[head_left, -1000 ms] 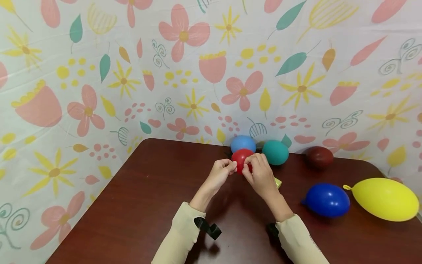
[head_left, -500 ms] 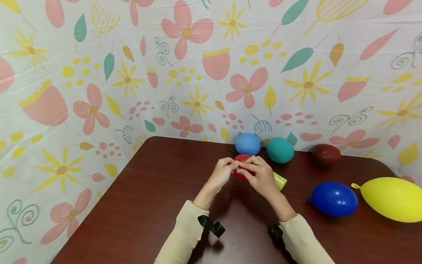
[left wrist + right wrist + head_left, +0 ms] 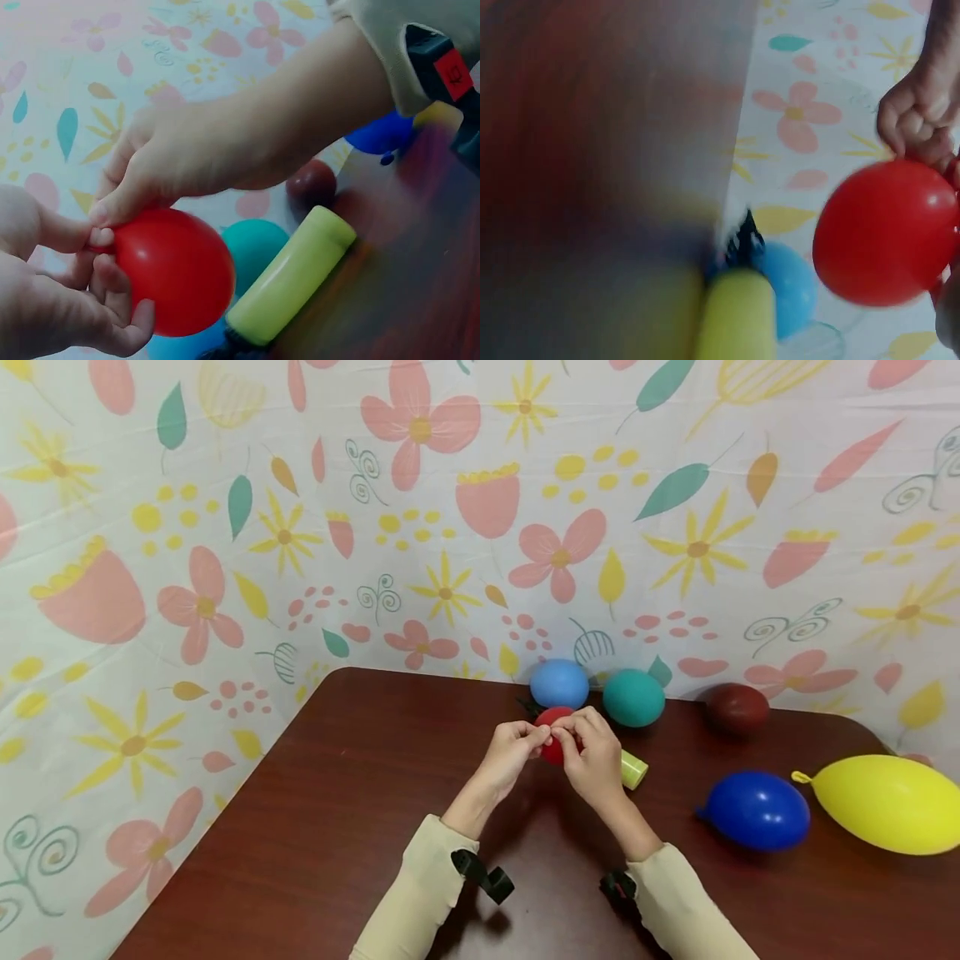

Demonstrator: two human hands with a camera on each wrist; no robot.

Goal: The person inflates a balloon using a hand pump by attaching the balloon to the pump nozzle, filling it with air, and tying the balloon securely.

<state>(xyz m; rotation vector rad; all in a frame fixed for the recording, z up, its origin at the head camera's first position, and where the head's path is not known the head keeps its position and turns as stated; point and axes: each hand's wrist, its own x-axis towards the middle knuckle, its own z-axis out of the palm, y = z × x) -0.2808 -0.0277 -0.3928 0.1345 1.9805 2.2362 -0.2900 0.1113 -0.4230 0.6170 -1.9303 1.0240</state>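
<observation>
A small inflated red balloon (image 3: 180, 274) is held up between both hands above the table. My left hand (image 3: 510, 756) pinches its neck with thumb and forefinger, as the left wrist view shows. The right hand (image 3: 595, 760) pinches at the same neck from the other side, fingertips close against the left ones. In the head view the hands cover much of the balloon. The right wrist view shows its round body in full, with the neck hidden at the frame's edge.
Behind the hands lie a light blue balloon (image 3: 559, 683), a teal balloon (image 3: 633, 697) and a dark red one (image 3: 737, 708). To the right are a dark blue balloon (image 3: 757, 811) and a yellow balloon (image 3: 885, 804). A yellow-green hand pump (image 3: 296, 277) lies near the right hand.
Both hands stay together at the red balloon's neck while the fingers shift their pinch. The right fingertips reached in over the left ones, then drew slightly back. The head view has shifted a little.
</observation>
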